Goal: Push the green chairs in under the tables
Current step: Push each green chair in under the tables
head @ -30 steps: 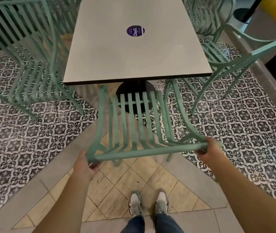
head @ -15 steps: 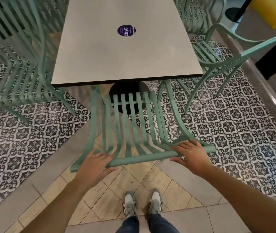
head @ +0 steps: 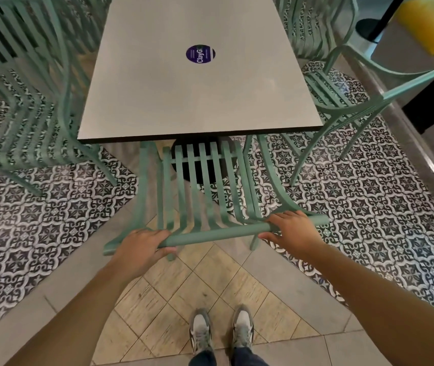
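A green slatted chair stands in front of me, facing the near end of a grey table. The front of its seat is under the table's edge. My left hand grips the left part of the chair's top rail, fingers over it and thumb below. My right hand holds the right part of the same rail the same way. The table's black pedestal base shows through the seat slats.
A green chair stands left of the table and another stands right of it, both pulled out. More green chairs are at the far end. A yellow object lies at top right. My shoes are on beige tiles.
My hands shifted from the rail's outer ends inward and onto its top. The chair has slid a little further toward the table.
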